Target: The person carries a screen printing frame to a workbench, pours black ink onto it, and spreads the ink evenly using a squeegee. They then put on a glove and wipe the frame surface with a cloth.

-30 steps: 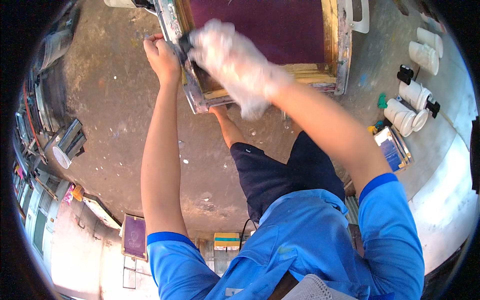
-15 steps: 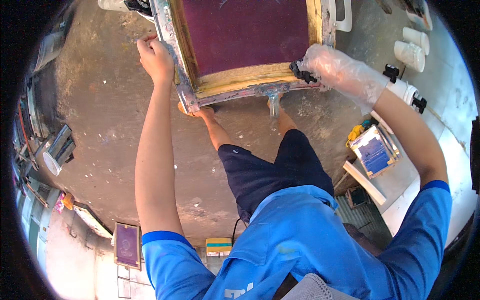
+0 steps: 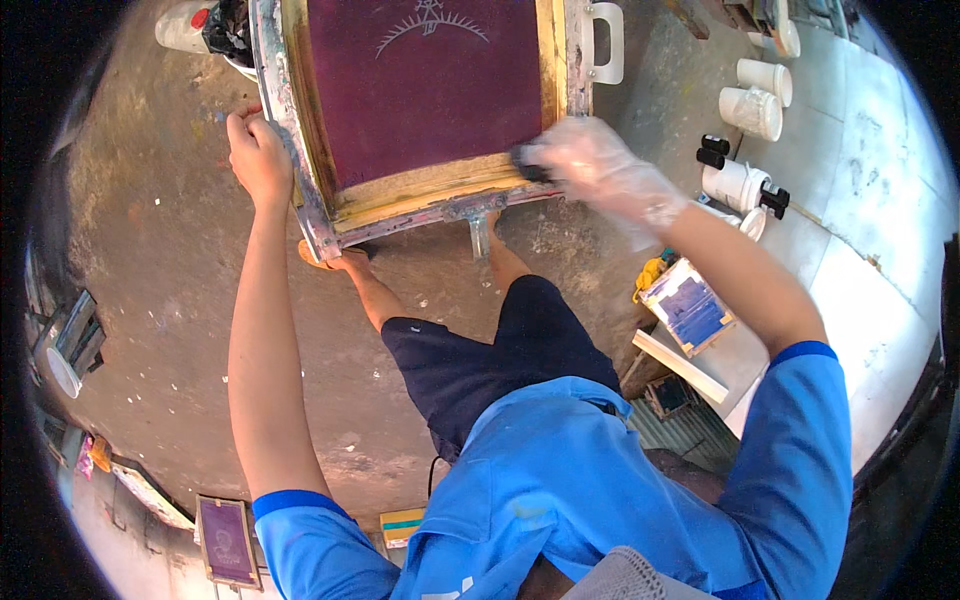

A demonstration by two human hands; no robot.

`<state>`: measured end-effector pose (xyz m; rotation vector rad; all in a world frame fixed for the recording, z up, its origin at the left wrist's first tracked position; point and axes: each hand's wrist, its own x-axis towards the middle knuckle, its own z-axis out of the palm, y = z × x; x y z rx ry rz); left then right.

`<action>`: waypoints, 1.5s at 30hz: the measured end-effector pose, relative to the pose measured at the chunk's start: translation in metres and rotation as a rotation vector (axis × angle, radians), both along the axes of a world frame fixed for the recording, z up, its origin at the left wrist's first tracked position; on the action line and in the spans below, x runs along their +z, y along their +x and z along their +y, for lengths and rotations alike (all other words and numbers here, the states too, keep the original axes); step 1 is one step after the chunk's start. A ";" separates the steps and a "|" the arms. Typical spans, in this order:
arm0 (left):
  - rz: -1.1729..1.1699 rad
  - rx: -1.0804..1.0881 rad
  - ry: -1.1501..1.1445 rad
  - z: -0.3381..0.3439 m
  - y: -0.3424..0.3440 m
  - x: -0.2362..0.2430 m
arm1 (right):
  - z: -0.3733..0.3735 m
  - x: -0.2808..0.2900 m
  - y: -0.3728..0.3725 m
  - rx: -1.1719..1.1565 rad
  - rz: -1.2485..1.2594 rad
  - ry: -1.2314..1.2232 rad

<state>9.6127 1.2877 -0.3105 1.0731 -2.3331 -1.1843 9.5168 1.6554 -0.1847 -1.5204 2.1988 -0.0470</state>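
Note:
A silkscreen with purple mesh (image 3: 425, 110) and a pale line design lies in a wooden frame (image 3: 430, 193), held in a paint-stained metal surround (image 3: 283, 130). My left hand (image 3: 258, 160) is closed beside the surround's left edge, bare, its fingers curled; what they grip is hidden. In a clear plastic glove, my right hand (image 3: 590, 165) is closed on a black cloth (image 3: 530, 163). The cloth lies at the mesh's lower right corner, by the wood. The gloved hand is blurred by motion.
A white handle (image 3: 608, 42) juts from the surround's right side, and a clear bracket (image 3: 480, 235) hangs below. White buckets (image 3: 750, 112) stand at right near a small blue screen (image 3: 688, 305). Another purple screen (image 3: 228, 540) leans at lower left. A black-bagged container (image 3: 228, 30) stands upper left.
The view has shifted, so the screen sits further left and lower, showing more of its design. My right hand and the black cloth have blurred with movement at the corner. My left hand stays beside the edge.

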 end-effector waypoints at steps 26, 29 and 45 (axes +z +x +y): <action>0.023 0.055 0.061 0.003 -0.002 -0.003 | 0.018 -0.005 0.020 -0.374 -0.473 -0.209; 0.058 0.036 0.012 0.002 -0.003 -0.004 | -0.019 -0.023 0.049 -0.686 -0.892 -0.493; -0.039 0.041 -0.005 0.005 -0.004 0.009 | 0.000 0.006 0.034 -0.380 -0.192 -0.188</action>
